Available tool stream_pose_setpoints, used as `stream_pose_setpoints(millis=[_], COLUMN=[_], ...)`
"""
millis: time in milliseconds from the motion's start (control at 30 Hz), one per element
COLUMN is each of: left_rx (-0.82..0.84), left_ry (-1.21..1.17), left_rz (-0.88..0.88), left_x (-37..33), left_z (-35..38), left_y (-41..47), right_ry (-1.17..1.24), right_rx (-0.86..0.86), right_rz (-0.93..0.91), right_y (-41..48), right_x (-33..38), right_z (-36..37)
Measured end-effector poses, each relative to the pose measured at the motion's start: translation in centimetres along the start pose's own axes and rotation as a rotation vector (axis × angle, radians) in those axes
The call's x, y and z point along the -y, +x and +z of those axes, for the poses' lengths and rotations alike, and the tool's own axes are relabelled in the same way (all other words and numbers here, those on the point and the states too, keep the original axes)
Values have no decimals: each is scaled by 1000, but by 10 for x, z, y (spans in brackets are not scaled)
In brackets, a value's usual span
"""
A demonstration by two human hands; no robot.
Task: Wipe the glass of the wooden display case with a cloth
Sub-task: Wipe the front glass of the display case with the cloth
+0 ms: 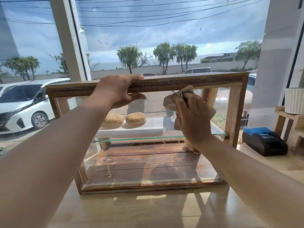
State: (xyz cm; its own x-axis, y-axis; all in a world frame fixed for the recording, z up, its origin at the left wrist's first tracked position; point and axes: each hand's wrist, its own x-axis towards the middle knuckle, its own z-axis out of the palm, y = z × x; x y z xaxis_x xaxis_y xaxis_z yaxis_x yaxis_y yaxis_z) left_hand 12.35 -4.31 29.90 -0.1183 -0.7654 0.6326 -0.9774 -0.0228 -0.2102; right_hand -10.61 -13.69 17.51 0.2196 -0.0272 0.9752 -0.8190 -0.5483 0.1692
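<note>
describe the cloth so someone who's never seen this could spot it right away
Find the wooden display case on the counter by the big window. Against the right half of its near glass, the right hand presses a crumpled cloth. It is beige and soft, unlike the two round sesame buns on the shelf to its left.

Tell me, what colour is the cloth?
Light brown, a tan shade; the cloth shows best in the head view.

One head-worn wide-angle camera is looking forward and slightly down from just behind the person's outstretched arms. It is sitting close to the wooden display case on the counter, facing its front glass squarely, and is taking in the big window behind. Straight lines are bending toward the edges.
</note>
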Motion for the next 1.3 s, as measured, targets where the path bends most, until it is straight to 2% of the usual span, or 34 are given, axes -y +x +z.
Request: stream_pose_setpoints(millis=[100, 267, 367, 533, 700, 833, 967, 1167, 1300], left_rx=[-19, -36, -22, 160, 55, 5, -2, -2, 11], left_ry=[19, 55, 20, -101, -76, -22, -36, -40, -46], left_rz=[-62, -136, -154, -67, -73, -129, -137, -148, -156], left_x=[-8, -19, -20, -1, -5, -12, -14, -14, -14], left_z=[0, 1, 1, -16, -9, -2, -3, -3, -3], left_y=[-2, -3, -2, 0, -1, -2, -2, -2, -2], right_ry=[-13, -97, -133, -158, -173, -135, -54, 37, 45], right_rx=[30, 110, 143, 149, 171, 164, 80, -60, -45], right_rz=[-163, -240, -201, -109, 58, 41, -118, 66, -190], right_y=[-1, -17, -25, -30, -34, -28, -5, 7, 14], right_x=[-18, -54, -76, -101, -109, -97, -50, 15, 34], right_z=[-5, -16, -22, -32, -40, -36, -19, 6, 9])
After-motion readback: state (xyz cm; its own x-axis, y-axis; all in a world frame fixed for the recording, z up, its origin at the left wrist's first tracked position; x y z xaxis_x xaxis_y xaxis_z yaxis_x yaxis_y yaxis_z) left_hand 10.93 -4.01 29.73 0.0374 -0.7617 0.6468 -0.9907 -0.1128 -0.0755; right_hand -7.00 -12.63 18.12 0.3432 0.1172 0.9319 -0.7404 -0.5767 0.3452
